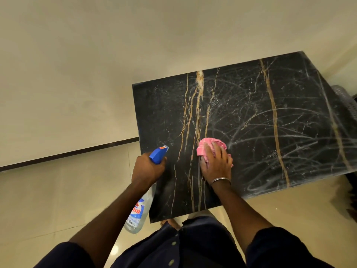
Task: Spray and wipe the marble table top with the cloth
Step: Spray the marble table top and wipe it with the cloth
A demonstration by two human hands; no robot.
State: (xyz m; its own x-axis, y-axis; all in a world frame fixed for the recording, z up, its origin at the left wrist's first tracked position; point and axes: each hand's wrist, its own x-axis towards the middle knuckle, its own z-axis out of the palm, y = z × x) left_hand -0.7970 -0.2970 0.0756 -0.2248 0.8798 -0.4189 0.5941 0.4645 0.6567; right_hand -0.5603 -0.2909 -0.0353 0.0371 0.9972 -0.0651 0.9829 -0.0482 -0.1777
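The black marble table top [260, 117] with gold and white veins fills the right half of the view. White smear arcs and foam specks cover its middle and right side. My right hand [216, 165] presses a bunched pink cloth [207, 146] flat on the marble near the front left part. My left hand [147, 168] grips a clear spray bottle [140, 211] by its neck. Its blue trigger head [158, 154] points over the table's left edge, and the bottle body hangs down past the edge.
A cream wall stands behind the table, with a dark skirting strip [67, 153] along glossy beige floor tiles [48, 200]. A grey perforated plastic object [345, 99] shows past the table's right edge. My dark-clothed body is at the bottom.
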